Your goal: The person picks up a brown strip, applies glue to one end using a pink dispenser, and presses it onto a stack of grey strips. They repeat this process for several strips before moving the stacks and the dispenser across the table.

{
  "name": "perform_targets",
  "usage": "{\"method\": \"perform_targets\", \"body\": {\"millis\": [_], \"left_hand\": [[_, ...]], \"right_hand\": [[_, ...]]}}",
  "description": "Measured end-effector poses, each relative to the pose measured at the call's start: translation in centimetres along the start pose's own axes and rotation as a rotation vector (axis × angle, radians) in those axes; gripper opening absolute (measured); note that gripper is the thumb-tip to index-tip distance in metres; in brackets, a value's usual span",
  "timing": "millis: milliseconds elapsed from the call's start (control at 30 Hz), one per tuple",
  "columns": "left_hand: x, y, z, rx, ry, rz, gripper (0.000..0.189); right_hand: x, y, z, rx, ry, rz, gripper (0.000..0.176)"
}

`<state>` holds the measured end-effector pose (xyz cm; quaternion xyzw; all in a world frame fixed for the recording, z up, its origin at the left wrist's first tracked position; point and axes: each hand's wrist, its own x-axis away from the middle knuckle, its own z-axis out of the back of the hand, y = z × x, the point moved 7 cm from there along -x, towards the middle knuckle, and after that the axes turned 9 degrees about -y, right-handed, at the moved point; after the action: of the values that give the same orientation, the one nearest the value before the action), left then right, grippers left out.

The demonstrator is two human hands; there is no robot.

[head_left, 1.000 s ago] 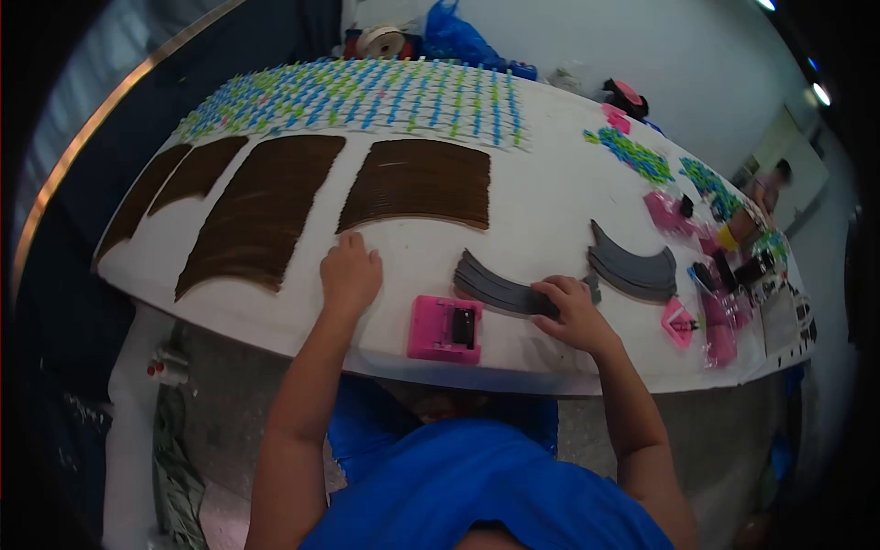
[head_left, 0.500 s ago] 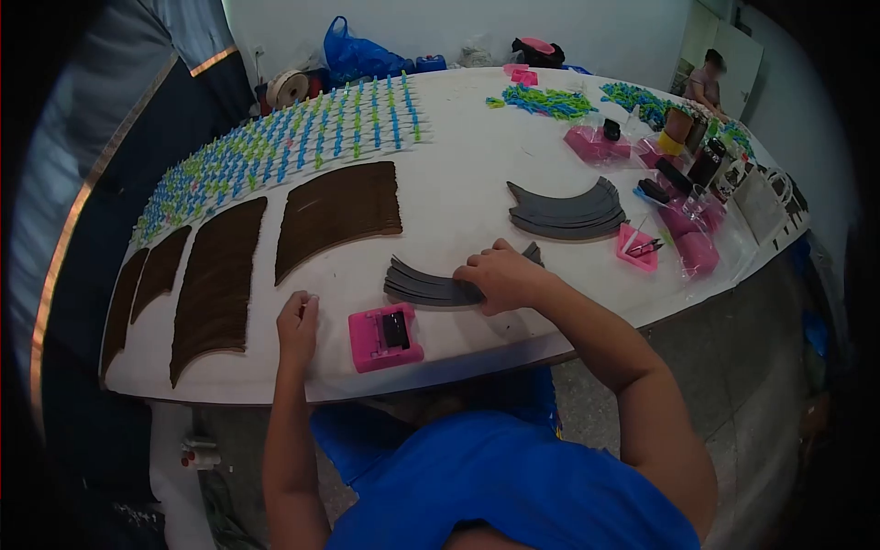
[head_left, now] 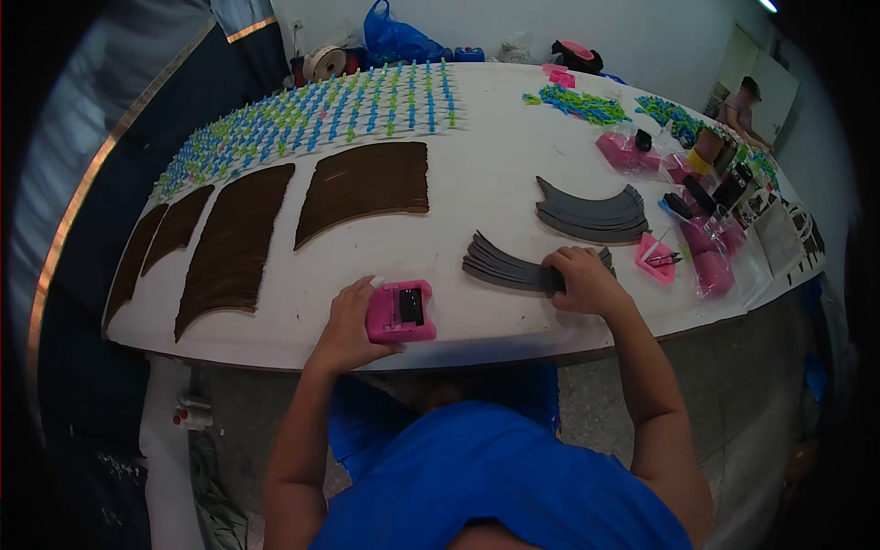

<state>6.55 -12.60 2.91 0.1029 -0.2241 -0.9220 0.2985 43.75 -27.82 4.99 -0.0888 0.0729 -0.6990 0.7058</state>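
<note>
My left hand (head_left: 346, 328) is curled around the left side of a pink plastic holder (head_left: 426, 326) with a black insert. Its thumb lies along the near edge, and something small and white shows at the fingertips. My right hand (head_left: 587, 280) grips the right part of a fanned stack of curved grey strips (head_left: 500, 264), covering some of them. Just beyond that lies a second stack of curved grey strips (head_left: 591, 213). To the right of my right hand sits a small pink tray (head_left: 653, 266) with tweezers-like tools in it.
Sheets of dark brown curved strips (head_left: 367, 188) lie on the left of the white table (head_left: 412, 252). Behind them stand rows of blue and green clips (head_left: 348, 105). Pink containers (head_left: 710, 270), bottles and a white bag (head_left: 779, 240) crowd the right. A person (head_left: 741, 110) is at the far right.
My left hand has moved right and taken hold of the pink holder. My right hand has slid the grey strips to the right, away from the holder. The whole view has shifted slightly.
</note>
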Motion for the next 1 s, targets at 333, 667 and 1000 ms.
{"method": "perform_targets", "body": {"millis": [333, 667, 1000], "left_hand": [[-0.3, -1.8, -0.6, 0.041, 0.102, -0.050, 0.130], [-0.1, -1.6, -0.6, 0.126, 0.111, -0.010, 0.127], [0.4, -0.5, -0.1, 0.076, 0.121, 0.019, 0.126]], "right_hand": [[0.9, 2.7, -0.9, -0.044, 0.140, -0.017, 0.050], [3.2, 1.9, -2.5, -0.022, 0.527, 0.066, 0.037], [4.1, 0.3, -1.5, 0.088, 0.480, 0.190, 0.019]]}}
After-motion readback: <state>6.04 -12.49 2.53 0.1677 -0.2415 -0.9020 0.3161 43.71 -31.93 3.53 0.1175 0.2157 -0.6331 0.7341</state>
